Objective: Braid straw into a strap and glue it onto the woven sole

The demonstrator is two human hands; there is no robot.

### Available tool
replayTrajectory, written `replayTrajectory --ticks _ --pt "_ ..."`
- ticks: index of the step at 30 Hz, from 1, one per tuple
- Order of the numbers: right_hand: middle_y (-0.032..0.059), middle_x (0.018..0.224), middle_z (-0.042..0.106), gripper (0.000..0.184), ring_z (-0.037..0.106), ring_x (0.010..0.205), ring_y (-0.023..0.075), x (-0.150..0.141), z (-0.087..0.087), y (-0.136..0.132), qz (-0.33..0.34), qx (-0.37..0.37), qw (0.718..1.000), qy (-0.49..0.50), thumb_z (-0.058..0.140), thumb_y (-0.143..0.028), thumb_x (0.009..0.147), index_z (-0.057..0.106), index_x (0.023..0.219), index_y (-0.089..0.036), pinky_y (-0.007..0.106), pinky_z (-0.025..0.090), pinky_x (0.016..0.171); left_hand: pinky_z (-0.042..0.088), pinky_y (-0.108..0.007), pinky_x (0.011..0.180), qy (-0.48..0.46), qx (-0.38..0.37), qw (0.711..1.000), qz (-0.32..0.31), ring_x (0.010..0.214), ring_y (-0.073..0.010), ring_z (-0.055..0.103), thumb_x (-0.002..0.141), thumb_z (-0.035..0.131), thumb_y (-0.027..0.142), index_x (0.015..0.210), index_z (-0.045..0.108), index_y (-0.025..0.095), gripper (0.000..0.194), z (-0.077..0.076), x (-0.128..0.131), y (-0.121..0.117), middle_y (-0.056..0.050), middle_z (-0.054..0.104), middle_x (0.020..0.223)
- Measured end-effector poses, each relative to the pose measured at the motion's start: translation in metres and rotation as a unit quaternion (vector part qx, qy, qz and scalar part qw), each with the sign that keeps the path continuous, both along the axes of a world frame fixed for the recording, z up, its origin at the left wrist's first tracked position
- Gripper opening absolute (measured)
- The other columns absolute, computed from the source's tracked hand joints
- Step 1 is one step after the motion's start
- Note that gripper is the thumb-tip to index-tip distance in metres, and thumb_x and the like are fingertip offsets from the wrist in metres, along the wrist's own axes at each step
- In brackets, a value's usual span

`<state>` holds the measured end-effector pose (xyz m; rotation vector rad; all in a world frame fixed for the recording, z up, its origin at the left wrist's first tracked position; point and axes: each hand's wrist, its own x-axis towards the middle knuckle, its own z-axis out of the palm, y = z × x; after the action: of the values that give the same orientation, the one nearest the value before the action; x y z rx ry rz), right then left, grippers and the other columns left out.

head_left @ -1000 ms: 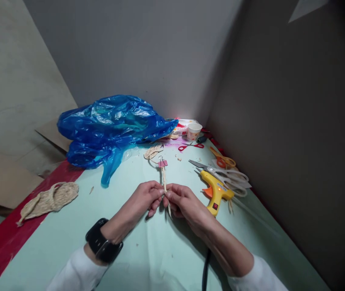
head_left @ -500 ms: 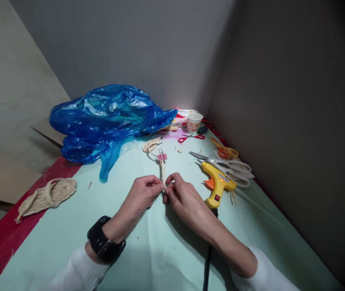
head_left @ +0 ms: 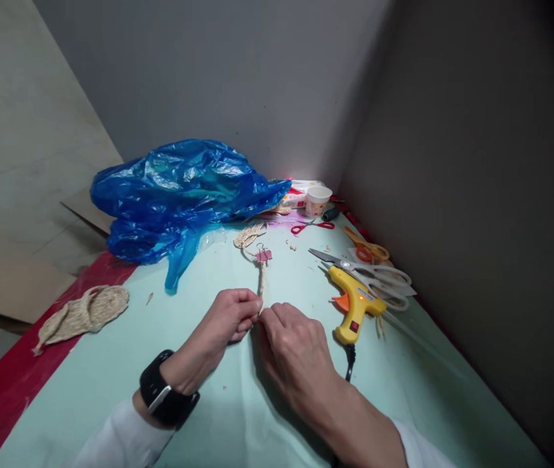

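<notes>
A pale braided cord point(head_left: 263, 281) runs toward me from a pink binder clip point(head_left: 264, 256) on the table. My left hand point(head_left: 232, 316) pinches the cord's near end between thumb and forefinger. Close against it, my right hand point(head_left: 296, 351) has its fingers closed at the same end, with the back of the hand turned up and the fingertips partly hidden. Beyond the clip lies a coiled bundle of the same cord point(head_left: 250, 235), joined to it by a thin strand.
To the right lie a yellow glue gun point(head_left: 352, 305), grey-handled scissors point(head_left: 354, 265) and orange scissors point(head_left: 367, 246). Red scissors point(head_left: 313, 226) and a paper cup point(head_left: 318, 201) are farther back. A blue plastic bag point(head_left: 184, 188) bulks at back left, a small woven straw slipper point(head_left: 89, 315) at left.
My right hand has rolled over, its back now facing up, and drawn slightly toward me. My left hand keeps its pinch on the cord. The whole view has shifted slightly.
</notes>
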<state>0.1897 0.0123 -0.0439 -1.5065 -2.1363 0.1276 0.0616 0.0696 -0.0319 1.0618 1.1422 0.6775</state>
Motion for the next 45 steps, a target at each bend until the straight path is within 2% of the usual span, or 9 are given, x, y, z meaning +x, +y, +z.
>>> replayTrajectory --ticks 9,12,15,22,27,35,38,42,45 --pt "0.0097 0.087 0.063 0.022 0.053 0.076 0.0206 0.018 0.017 0.014 -0.036 -0.067 0.990 0.122 0.046 -0.026 0.092 0.064 0.095 -0.014 0.031 0.028 0.068 0.013 -0.018 0.041 -0.023 0.004 1.000 -0.011 0.043 -0.0029 0.023 0.072 0.066 0.029 0.077 0.055 0.014 0.018 0.001 -0.006 0.000 0.010 0.035 0.051" --pt "0.0072 0.082 0.066 0.027 0.057 0.069 0.0177 0.022 0.019 0.024 -0.017 -0.187 0.957 0.220 0.046 -0.034 0.095 0.061 0.106 -0.015 0.028 0.036 0.067 0.013 -0.018 0.041 -0.017 0.016 1.000 -0.019 0.044 -0.0031 0.024 0.075 0.064 0.028 0.078 0.056 0.014 0.016 0.003 -0.007 -0.003 0.009 0.036 0.052" --pt "0.0003 0.062 0.060 0.030 0.050 0.052 0.0111 0.019 0.013 0.031 0.047 -0.286 0.911 0.293 0.042 -0.037 0.096 0.059 0.083 -0.017 0.022 0.036 0.055 0.013 -0.019 0.041 0.002 0.033 0.999 -0.030 0.043 -0.0040 0.024 0.077 0.061 0.027 0.078 0.057 0.014 0.014 0.004 -0.007 -0.003 0.007 0.042 0.050" --pt "-0.0011 0.061 0.049 0.029 0.032 0.047 0.0075 0.016 -0.001 0.035 0.039 -0.342 0.835 0.428 0.045 -0.042 0.088 0.052 0.078 -0.016 0.020 0.024 0.044 0.029 -0.021 0.047 0.084 0.146 0.985 -0.031 0.047 -0.0087 0.040 0.081 0.053 0.024 0.076 0.061 0.014 0.013 0.003 -0.002 -0.004 0.000 0.058 0.057" --pt "-0.0010 0.055 0.045 0.035 0.033 0.049 0.0092 0.020 -0.007 0.036 0.010 -0.308 0.848 0.431 0.054 -0.047 0.083 0.058 0.071 -0.014 0.022 0.022 0.047 0.037 -0.029 0.060 0.209 0.259 0.943 -0.021 0.063 -0.0172 0.054 0.085 0.046 0.021 0.073 0.062 0.018 0.020 0.008 0.003 -0.017 -0.006 0.065 0.070" --pt "0.0088 0.078 0.070 0.043 0.061 0.084 0.0298 0.023 -0.002 0.035 -0.129 -0.246 0.898 0.342 0.063 -0.056 0.063 0.074 0.077 -0.017 0.034 0.044 0.075 0.036 -0.039 0.066 0.354 0.343 0.869 -0.040 0.073 -0.0265 0.059 0.091 0.039 0.020 0.089 0.065 0.017 0.027 0.016 0.004 -0.033 -0.016 0.068 0.088" --pt "0.0082 0.082 0.072 0.043 0.062 0.087 0.0287 0.021 -0.001 0.037 -0.125 -0.302 0.837 0.440 0.074 -0.053 0.055 0.077 0.079 -0.018 0.032 0.047 0.077 0.037 -0.040 0.065 0.363 0.348 0.862 -0.065 0.072 -0.0277 0.061 0.090 0.040 0.019 0.101 0.066 0.015 0.029 0.016 0.005 -0.039 -0.017 0.070 0.087" --pt "0.0077 0.086 0.072 0.052 0.061 0.075 0.0209 0.016 0.006 0.036 -0.158 -0.394 0.684 0.592 0.088 -0.045 0.037 0.078 0.080 -0.018 0.026 0.049 0.065 0.039 -0.043 0.070 0.341 0.358 0.864 -0.100 0.078 -0.0310 0.062 0.085 0.043 0.016 0.110 0.065 0.010 0.034 0.017 0.008 -0.048 -0.021 0.070 0.098" --pt "0.0079 0.081 0.071 0.050 0.060 0.072 0.0186 0.016 0.008 0.034 -0.155 -0.392 0.660 0.622 0.092 -0.040 0.033 0.077 0.074 -0.016 0.023 0.048 0.063 0.040 -0.042 0.070 0.308 0.347 0.881 -0.092 0.074 -0.0287 0.061 0.085 0.048 0.025 0.090 0.069 0.014 0.024 0.022 0.006 -0.045 -0.018 0.070 0.088"
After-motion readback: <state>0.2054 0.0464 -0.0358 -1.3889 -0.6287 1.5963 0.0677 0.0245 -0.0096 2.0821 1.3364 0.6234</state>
